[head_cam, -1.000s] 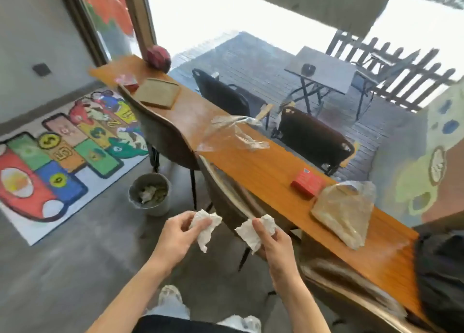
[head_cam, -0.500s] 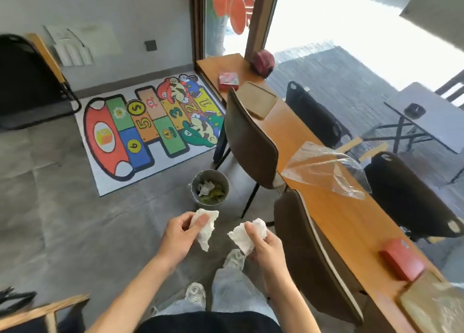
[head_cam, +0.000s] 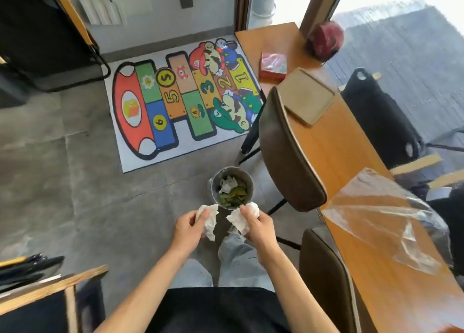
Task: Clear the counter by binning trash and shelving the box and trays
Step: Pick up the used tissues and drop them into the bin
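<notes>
Down at the near edge of the view, both hands were held out in front of the person's body, just on the near side of the bin (head_cam: 232, 190). The left hand (head_cam: 187, 228) pinched a crumpled white tissue (head_cam: 209, 218) between thumb and fingers, and the right hand (head_cam: 258, 228) gripped a second crumpled tissue (head_cam: 242, 217) the same way, the two wads close together but apart. The bin, a small round metal pail, stood on the grey floor just beyond the hands and already held white paper and green scraps. Right of the bin ran the long wooden bench (head_cam: 334, 142), with a brown chair (head_cam: 288, 152) pushed in between bin and bench and another chair back (head_cam: 326, 277) nearer the person. On the bench, right of the bin, lay a crumpled clear plastic bag (head_cam: 386, 219). Farther along the bench, beyond the bin, sat a tan tray (head_cam: 305, 95), then a red box (head_cam: 273, 65) just past it, and a dark red round object (head_cam: 325, 40) at the far end by the window frame. Left of the bin and beyond it, a colourful hopscotch mat (head_cam: 180, 99) lay on the floor.
</notes>
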